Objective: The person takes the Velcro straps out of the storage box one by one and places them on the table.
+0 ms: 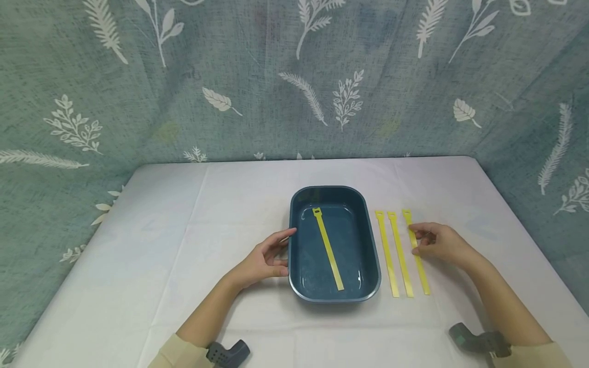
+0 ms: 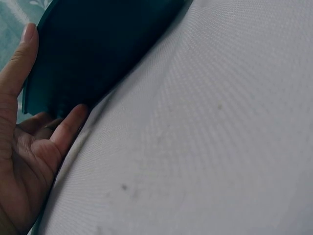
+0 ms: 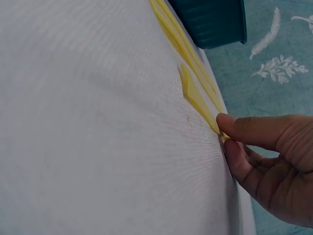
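Observation:
A dark blue rectangular tub [image 1: 301,291] stands on the white-covered table, with one yellow cable strap [image 1: 329,250] lying slantwise inside it. My left hand [image 1: 259,263] rests against the tub's left side, its fingers along the outer wall [image 2: 98,49] and one fingertip at the rim. To the tub's right lie two more straps, the left one [image 1: 387,255] and the middle one [image 1: 401,255], side by side. My right hand [image 1: 442,243] pinches the rightmost strap [image 1: 421,273] between thumb and fingers, in its upper half. Each strap has a slotted head at its far end.
The white cloth [image 1: 221,214] covers the table and shows faint creases. Behind it hangs a green-blue curtain [image 1: 253,112] with white leaf prints. Dark devices [image 1: 228,353] are strapped at both wrists near the table's front.

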A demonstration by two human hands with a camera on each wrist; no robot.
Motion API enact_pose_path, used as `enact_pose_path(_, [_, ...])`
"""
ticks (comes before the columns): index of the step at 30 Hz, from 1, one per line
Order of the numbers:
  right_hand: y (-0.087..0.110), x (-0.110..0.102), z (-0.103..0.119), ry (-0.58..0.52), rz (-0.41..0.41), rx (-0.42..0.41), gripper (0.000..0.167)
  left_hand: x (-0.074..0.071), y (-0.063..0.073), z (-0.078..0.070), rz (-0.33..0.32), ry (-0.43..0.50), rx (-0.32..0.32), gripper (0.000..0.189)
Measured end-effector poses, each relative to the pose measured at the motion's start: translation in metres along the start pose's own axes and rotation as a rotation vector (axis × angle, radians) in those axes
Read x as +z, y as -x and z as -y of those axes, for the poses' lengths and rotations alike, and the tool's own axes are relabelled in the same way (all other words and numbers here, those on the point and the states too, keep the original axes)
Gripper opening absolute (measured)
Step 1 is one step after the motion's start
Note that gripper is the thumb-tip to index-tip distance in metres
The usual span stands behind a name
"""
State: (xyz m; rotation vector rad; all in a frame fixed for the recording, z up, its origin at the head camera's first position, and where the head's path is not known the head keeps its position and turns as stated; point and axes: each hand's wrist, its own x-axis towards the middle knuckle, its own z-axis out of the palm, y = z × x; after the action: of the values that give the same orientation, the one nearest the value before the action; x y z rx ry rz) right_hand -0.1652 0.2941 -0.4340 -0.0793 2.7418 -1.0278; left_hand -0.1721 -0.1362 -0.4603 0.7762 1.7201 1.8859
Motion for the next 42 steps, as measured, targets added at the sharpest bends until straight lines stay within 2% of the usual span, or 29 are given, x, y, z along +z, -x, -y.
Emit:
enact_pose_path(6, [0.003,0.001,0.004,-0.004,0.053,-0.003,0.064,-0.001,0.001,0.001,-0.006,-0.002,-0.008,0.088])
enact_pose_path(19, [0.000,0.002,0.006,-0.008,0.041,0.025,0.063,0.000,0.001,-0.001,-0.009,-0.002,-0.011,0.087])
enact_pose_path(28, [0.000,-0.003,0.006,-0.043,0.079,-0.004,0.062,0.000,0.000,-0.002,-0.003,0.004,-0.003,0.088])
enact_pose_path(36, [0.000,-0.011,0.007,-0.047,0.051,-0.030,0.067,0.001,-0.001,-0.002,-0.003,0.010,-0.008,0.088])
enact_pose_path(42, [-0.007,-0.019,0.017,-0.079,0.077,-0.105,0.065,0.000,-0.001,-0.001,-0.003,0.014,-0.011,0.088])
